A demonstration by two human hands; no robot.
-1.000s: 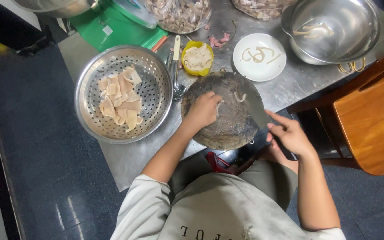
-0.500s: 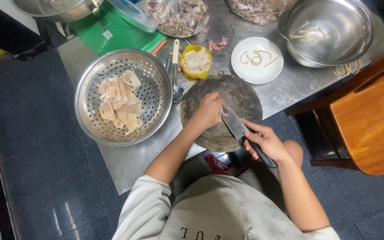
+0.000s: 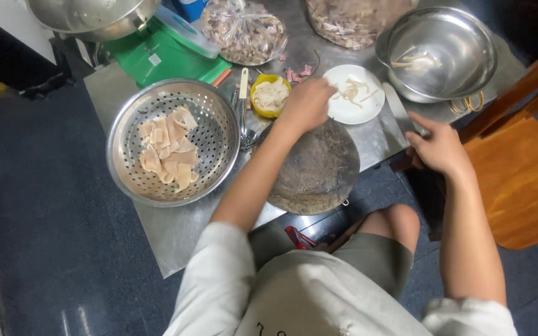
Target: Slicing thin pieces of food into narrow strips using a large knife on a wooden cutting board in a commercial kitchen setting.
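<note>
Fingers of left hand point(image 3: 307, 104) bunched at white plate point(image 3: 361, 107) rim; right hand point(image 3: 438, 147) clenching knife point(image 3: 400, 111).

Perforated steel colander point(image 3: 126, 134) at tabletop point(image 3: 175, 230) left edge, holding pale flat pieces point(image 3: 169, 149). Steel bowl point(image 3: 462, 68) at right edge. 2 clear bags of chopped pieces point(image 3: 244, 31) along far edge. Green scale point(image 3: 157, 53) at far-left corner.

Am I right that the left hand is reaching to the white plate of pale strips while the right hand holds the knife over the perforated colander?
Not quite. The left hand does reach to the white plate of pale strips, but the right hand holds the knife at the table's right edge, beside the steel bowl, not over the perforated colander. The head view shows this.
</note>
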